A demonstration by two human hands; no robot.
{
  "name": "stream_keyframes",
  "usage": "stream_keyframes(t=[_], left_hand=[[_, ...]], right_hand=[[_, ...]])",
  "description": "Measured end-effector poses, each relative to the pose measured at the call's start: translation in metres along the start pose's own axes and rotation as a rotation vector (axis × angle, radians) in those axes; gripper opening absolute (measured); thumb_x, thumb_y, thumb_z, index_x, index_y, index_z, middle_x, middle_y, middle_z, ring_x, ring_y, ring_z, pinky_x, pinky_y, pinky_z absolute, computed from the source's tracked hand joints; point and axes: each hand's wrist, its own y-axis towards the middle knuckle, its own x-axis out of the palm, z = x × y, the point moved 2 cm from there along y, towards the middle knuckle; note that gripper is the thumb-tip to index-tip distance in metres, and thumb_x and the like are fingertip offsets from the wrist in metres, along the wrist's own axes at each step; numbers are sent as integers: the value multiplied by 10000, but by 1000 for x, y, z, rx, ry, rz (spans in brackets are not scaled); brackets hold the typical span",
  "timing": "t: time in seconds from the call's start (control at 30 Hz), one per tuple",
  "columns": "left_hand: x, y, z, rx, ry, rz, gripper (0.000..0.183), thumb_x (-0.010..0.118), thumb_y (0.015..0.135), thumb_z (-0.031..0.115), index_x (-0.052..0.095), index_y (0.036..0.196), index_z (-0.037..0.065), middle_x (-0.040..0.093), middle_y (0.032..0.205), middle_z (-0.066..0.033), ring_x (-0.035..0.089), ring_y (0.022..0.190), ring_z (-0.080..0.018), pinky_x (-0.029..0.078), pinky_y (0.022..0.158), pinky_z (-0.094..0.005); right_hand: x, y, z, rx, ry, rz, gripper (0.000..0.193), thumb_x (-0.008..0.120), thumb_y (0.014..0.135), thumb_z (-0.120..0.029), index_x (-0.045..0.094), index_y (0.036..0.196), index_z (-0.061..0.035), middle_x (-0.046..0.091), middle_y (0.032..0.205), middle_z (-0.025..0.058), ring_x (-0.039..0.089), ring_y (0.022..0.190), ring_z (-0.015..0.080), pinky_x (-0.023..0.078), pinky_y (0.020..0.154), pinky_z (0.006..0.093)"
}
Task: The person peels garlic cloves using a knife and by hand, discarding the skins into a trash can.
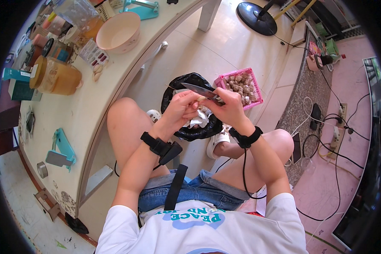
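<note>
My right hand [228, 106] is closed round the handle of a knife [197, 89], whose dark blade points to the left. Pinched in the fingertips of my left hand [182, 106] is a small pale piece that looks like a garlic clove [201, 99], partly hidden by the fingers. Both hands meet above a bin lined with a black bag [168, 98]. White crumpled paper and scraps [202, 118] show inside it. Just beyond my right hand stands a pink basket [260, 94] of garlic bulbs [241, 84].
The table [89, 95] at left carries a pale bowl [119, 33], a jar of amber contents [57, 76], a pill blister pack [94, 54] and a teal phone stand [62, 150]. Cables and a power strip [338, 133] lie at right, beside a screen [360, 169]. A black round base [255, 19] stands far off.
</note>
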Motion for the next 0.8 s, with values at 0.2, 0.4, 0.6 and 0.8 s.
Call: stream_keyframes(t=[0.2,0.4,0.6,0.8], left_hand=[[0,0,-2,17,2,26,244,466,907,113,550,703,9,432,513,34,242,350,-33,195,359,-187],[-9,3,-5,25,-44,-33,147,502,888,89,561,774,19,535,586,-2,297,357,-32,217,347,-196],[-12,5,-5,35,-41,-38,146,496,890,88,565,784,15,541,593,-7,298,359,-28,218,348,-193],[-11,5,-4,26,-60,-31,147,497,891,84,572,796,1,556,606,-18,303,359,-23,227,346,-186]], right_hand=[[2,0,1,4,-9,-17,285,740,712,-228,531,677,-37,547,590,142,558,524,296,426,457,340],[5,-2,0,12,17,-20,258,738,716,-222,557,690,-40,549,587,131,548,499,277,417,442,325],[7,0,-3,8,51,7,244,736,725,-215,567,695,-42,540,575,121,535,473,254,409,432,315],[6,-1,-2,25,17,42,325,755,713,-246,521,654,-28,514,553,130,513,451,255,402,423,314]])
